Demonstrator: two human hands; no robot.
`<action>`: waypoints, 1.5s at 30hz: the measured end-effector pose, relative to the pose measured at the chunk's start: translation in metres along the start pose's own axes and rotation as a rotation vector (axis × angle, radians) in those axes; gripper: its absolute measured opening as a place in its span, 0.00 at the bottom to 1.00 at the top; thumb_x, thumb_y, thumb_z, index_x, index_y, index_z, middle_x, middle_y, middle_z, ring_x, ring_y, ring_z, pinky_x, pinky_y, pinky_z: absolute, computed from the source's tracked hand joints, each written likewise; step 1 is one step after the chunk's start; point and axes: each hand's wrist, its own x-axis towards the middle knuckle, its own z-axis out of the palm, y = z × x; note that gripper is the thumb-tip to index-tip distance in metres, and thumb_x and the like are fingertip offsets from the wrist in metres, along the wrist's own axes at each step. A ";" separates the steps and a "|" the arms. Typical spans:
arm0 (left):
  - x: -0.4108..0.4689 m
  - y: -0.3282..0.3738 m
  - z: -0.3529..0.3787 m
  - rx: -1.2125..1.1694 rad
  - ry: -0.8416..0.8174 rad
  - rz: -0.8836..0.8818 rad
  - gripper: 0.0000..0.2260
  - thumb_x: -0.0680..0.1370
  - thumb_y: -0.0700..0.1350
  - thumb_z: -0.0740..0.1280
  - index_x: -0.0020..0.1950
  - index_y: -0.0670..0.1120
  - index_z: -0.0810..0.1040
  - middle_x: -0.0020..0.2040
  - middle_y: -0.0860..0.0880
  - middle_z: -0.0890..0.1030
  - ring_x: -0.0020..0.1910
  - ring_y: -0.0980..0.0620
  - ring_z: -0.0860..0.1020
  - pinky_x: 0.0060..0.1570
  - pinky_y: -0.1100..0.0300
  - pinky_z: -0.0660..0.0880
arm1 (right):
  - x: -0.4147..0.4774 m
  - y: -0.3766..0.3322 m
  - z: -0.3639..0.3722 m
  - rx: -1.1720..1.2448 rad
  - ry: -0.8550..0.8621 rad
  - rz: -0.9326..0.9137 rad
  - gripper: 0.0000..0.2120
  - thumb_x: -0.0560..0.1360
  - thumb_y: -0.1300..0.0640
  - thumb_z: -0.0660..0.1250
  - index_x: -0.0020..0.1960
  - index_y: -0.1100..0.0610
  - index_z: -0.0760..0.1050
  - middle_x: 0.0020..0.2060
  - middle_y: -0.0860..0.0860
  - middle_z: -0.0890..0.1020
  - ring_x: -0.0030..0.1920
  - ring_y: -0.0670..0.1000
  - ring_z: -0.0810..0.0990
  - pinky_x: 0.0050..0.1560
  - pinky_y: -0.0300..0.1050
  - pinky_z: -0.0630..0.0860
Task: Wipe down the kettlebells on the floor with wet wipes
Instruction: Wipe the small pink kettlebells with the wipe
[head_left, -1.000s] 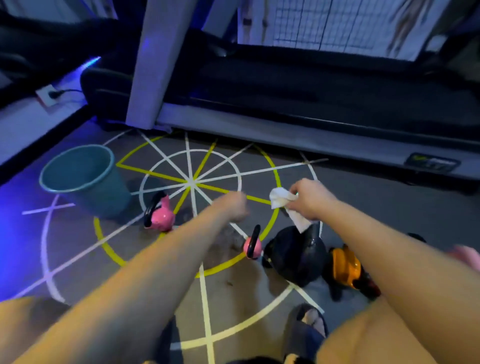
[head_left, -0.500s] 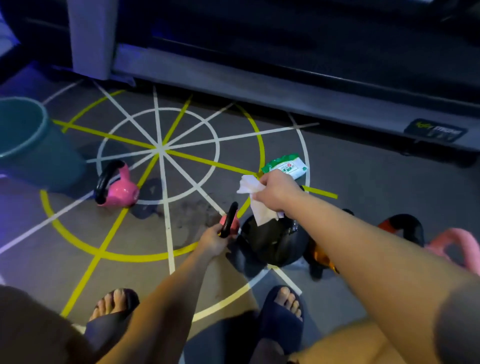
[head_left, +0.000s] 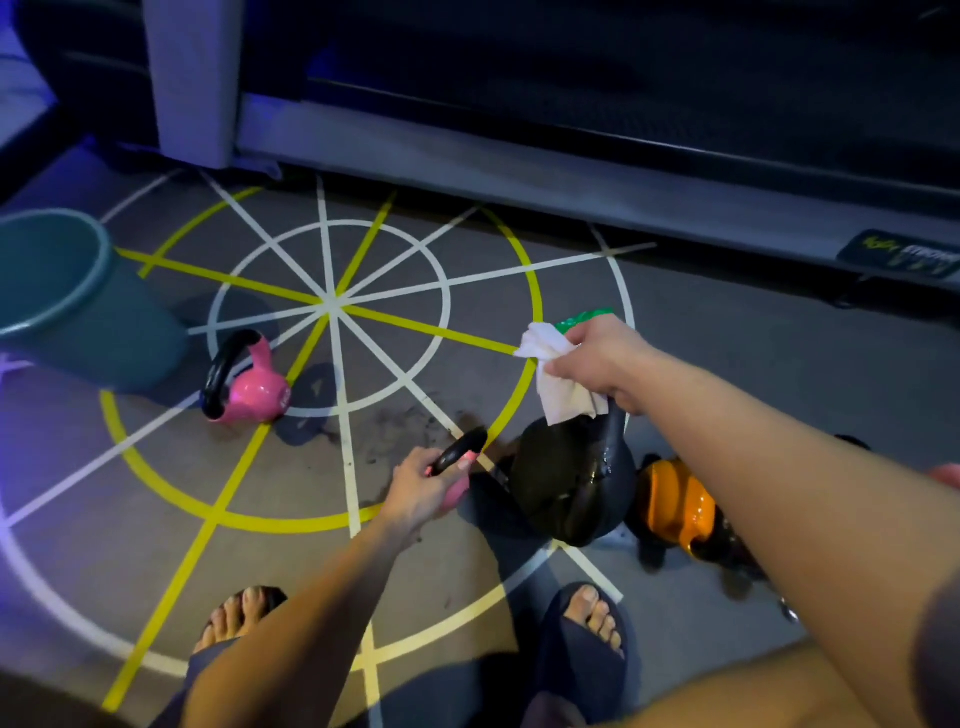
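A small pink kettlebell (head_left: 461, 449) is gripped by its black handle in the left hand (head_left: 423, 488), fingers curled round it, on the floor just left of a black kettlebell (head_left: 571, 488). A white wipe (head_left: 563, 387) is pinched in the right hand (head_left: 597, 358), over the black one. An orange kettlebell (head_left: 672, 504) sits just beside it, and a second pink kettlebell (head_left: 254, 387) lies near a bin (head_left: 62, 306). Wiping of the small pink one is judged about to begin. For that, the wipe must be brought across while the handle is steadied.
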 end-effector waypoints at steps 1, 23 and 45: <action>-0.006 0.007 -0.010 0.024 -0.008 0.019 0.13 0.73 0.57 0.77 0.48 0.48 0.83 0.51 0.44 0.76 0.49 0.49 0.80 0.39 0.63 0.76 | 0.002 -0.001 -0.003 0.031 0.016 0.003 0.18 0.75 0.58 0.74 0.63 0.59 0.77 0.52 0.56 0.82 0.54 0.57 0.82 0.56 0.50 0.79; -0.186 0.280 -0.194 -0.717 -0.059 0.469 0.13 0.70 0.28 0.66 0.47 0.43 0.84 0.39 0.42 0.81 0.35 0.49 0.79 0.34 0.57 0.76 | -0.119 -0.145 -0.035 0.516 0.008 -0.399 0.07 0.77 0.54 0.72 0.47 0.57 0.82 0.32 0.53 0.80 0.29 0.52 0.74 0.28 0.42 0.68; -0.176 0.295 -0.214 -0.720 0.042 0.485 0.16 0.73 0.27 0.64 0.51 0.44 0.83 0.50 0.43 0.83 0.47 0.45 0.79 0.49 0.39 0.74 | -0.186 -0.184 0.006 0.415 0.014 -0.659 0.08 0.81 0.57 0.66 0.50 0.52 0.84 0.43 0.57 0.85 0.39 0.51 0.78 0.42 0.47 0.72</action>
